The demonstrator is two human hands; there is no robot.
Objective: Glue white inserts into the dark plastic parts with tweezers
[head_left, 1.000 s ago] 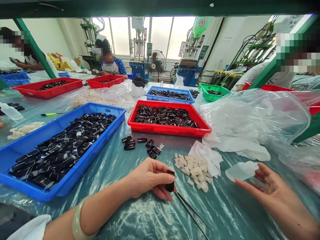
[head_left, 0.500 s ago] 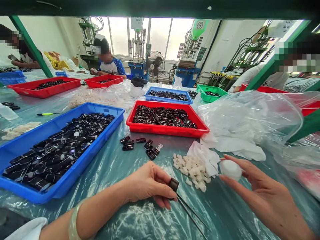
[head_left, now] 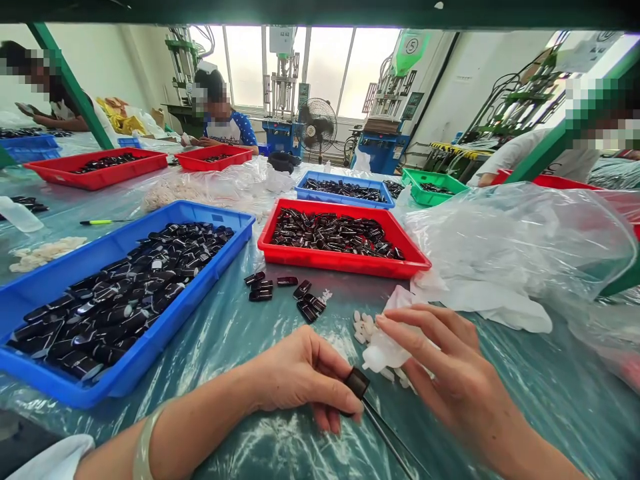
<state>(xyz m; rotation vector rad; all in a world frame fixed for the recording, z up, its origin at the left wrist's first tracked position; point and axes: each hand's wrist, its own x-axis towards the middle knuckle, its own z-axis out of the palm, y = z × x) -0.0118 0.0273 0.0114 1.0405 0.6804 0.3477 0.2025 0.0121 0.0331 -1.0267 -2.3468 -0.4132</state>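
Observation:
Near the bottom centre, my left hand (head_left: 310, 380) pinches a small dark piece (head_left: 357, 382) between thumb and fingers. Metal tweezers (head_left: 387, 437) extend from beside that piece toward the lower right. My right hand (head_left: 455, 373), to the right, has its fingers around a translucent white bottle (head_left: 385, 350), whose narrow tip points left toward the dark piece without touching it. Small whitish pieces (head_left: 363, 325) lie behind and partly under the bottle and right hand. Several loose dark pieces (head_left: 261, 290) rest on the plastic-covered table (head_left: 220, 353) farther back.
A blue tray (head_left: 200, 303) of dark pieces stands at left, a red tray (head_left: 345, 262) at centre. Clear plastic bags (head_left: 520, 233) heap at right. A green post (head_left: 575, 113) slants at upper right. Other people sit around the table, one (head_left: 227, 127) at the back.
My right hand has moved left toward my left hand and tipped the bottle, so its narrow tip now shows. My left hand still holds the dark piece. The view has shifted slightly.

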